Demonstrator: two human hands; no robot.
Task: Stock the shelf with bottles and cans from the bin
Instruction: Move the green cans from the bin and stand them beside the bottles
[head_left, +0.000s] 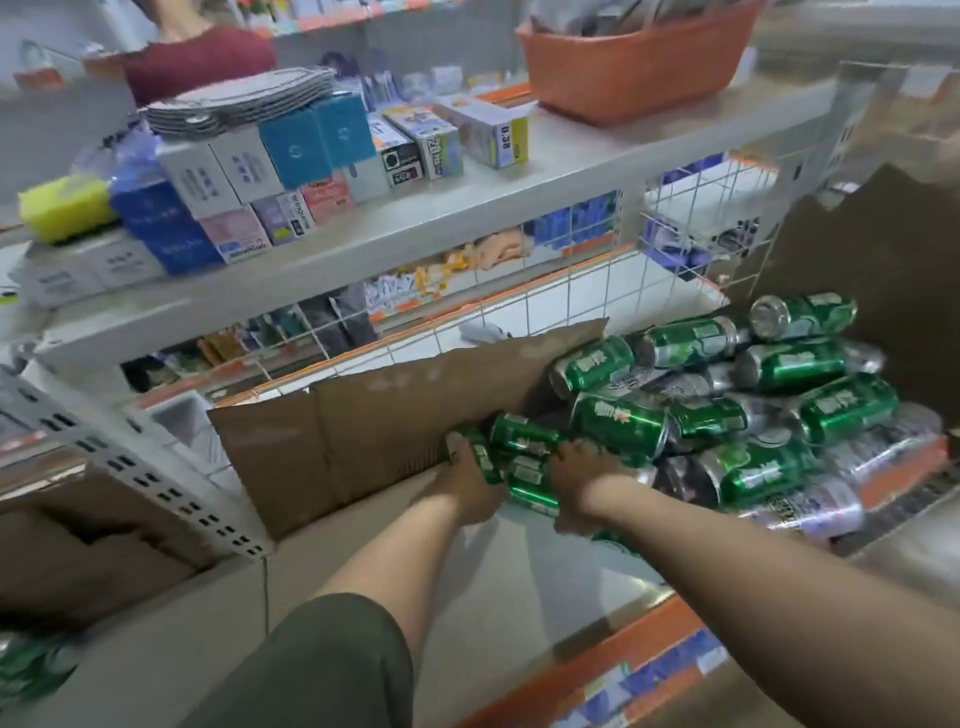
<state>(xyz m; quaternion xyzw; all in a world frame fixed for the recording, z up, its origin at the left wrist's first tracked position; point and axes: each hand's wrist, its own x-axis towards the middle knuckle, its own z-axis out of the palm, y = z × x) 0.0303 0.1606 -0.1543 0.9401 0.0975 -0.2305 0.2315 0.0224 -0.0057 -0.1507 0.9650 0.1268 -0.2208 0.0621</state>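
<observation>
Green cans (524, 462) lie on their sides, pressed between your hands low over the shelf (519, 597). Left hand (470, 486) and right hand (584, 480) both curl around them; the pile (753, 405) lies just to the right.

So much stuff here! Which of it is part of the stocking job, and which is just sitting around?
Job: left hand and right hand, both gripping green cans; clear bottles; cardboard box.
Lying about: small boxes; yellow sponge; orange basket.
</observation>
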